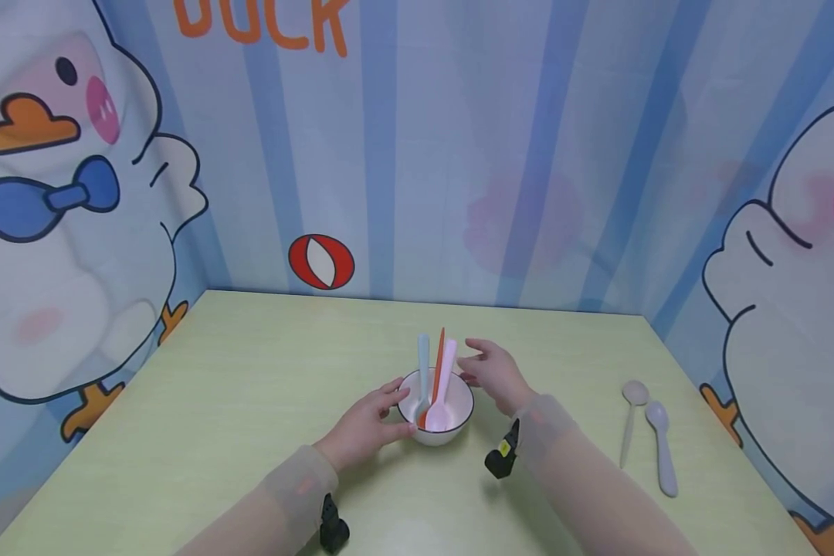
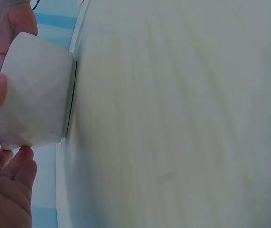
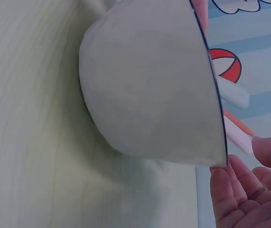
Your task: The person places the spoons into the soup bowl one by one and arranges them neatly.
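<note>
A white bowl (image 1: 439,438) with a dark rim stands on the table, holding a light blue spoon (image 1: 423,363), an orange utensil (image 1: 439,363) and a pink spoon (image 1: 448,371), handles up. My left hand (image 1: 364,425) holds the bowl's left side, thumb near the front and fingers farther back. In the left wrist view, its fingertips (image 2: 25,154) touch the bowl wall. My right hand (image 1: 495,372) is at the right rim with its fingers loosely extended. The right wrist view shows fingertips (image 3: 220,173) against the rim and the thumb (image 3: 268,149) beside the pink handle.
Two more spoons lie on the table's right side: a pale round-headed spoon (image 1: 635,394) and a lavender spoon (image 1: 659,417). Behind the pale green table (image 1: 250,371) hangs a striped curtain (image 1: 431,154) with duck prints.
</note>
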Tool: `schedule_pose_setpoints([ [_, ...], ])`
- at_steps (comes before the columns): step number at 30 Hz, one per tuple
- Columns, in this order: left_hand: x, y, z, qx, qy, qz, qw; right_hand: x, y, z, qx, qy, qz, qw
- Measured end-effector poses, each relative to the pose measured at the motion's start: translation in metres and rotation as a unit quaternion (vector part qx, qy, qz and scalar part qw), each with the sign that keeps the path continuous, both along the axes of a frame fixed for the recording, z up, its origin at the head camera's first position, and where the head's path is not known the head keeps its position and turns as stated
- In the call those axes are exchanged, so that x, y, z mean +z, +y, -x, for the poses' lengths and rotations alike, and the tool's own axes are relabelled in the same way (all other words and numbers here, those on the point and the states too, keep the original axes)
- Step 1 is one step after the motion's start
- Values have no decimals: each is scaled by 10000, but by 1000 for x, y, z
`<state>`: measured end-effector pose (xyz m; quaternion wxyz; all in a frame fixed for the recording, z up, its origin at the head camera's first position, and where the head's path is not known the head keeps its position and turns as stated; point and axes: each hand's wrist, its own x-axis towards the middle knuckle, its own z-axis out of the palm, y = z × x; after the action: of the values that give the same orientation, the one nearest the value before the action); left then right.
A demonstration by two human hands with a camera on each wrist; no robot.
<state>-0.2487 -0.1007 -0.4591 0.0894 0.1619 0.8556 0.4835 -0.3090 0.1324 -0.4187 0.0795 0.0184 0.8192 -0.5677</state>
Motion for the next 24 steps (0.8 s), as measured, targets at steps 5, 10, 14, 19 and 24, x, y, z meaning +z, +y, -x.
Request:
schedule_pose_setpoints([
  [5, 0, -1, -1, -11, 41, -27, 10000, -1, 12, -5, 13, 35, -21, 10000],
  [10, -1, -1, 0, -2, 59, -19, 10000, 0, 24, -11, -25, 66, -156, 9999],
  [14, -3, -2, 1, -12, 112, 15, 9999, -1, 34, -15, 1, 150, -200, 9997],
  [19, -5, -2, 1, -32, 135, -8, 9999, -4, 48, -19, -48, 173, -290, 9994],
  [24, -4, -2, 1, -36, 105, -45, 9999, -5, 62, -26, -27, 190, -305, 9993],
])
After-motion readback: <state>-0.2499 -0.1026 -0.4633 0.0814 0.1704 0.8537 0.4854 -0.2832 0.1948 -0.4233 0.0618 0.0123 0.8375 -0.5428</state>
